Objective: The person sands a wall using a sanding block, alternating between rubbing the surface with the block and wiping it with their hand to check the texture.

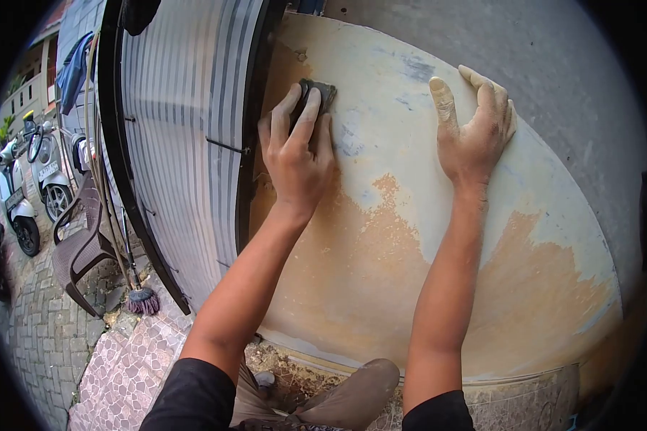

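Note:
My left hand (296,147) presses a dark, flat sanding block (322,95) against the upper left of a large curved panel (381,251). Its fingers are bent over the block and hide part of it. The panel has a worn, patchy face, with pale cream and bluish areas above and tan-brown areas below. On the panel's upper right edge rests my right hand (474,129), thumb spread away from the fingers, which reach to the rim. Pale dust coats its thumb and fingertips, and no tool shows in it.
A ribbed translucent sheet in a black frame (183,115) stands close along the panel's left side. Farther left are a brown plastic chair (83,237), a mop (142,300) and parked scooters (47,169). Grey concrete (539,57) lies beyond the panel, patterned tiles (122,373) below left.

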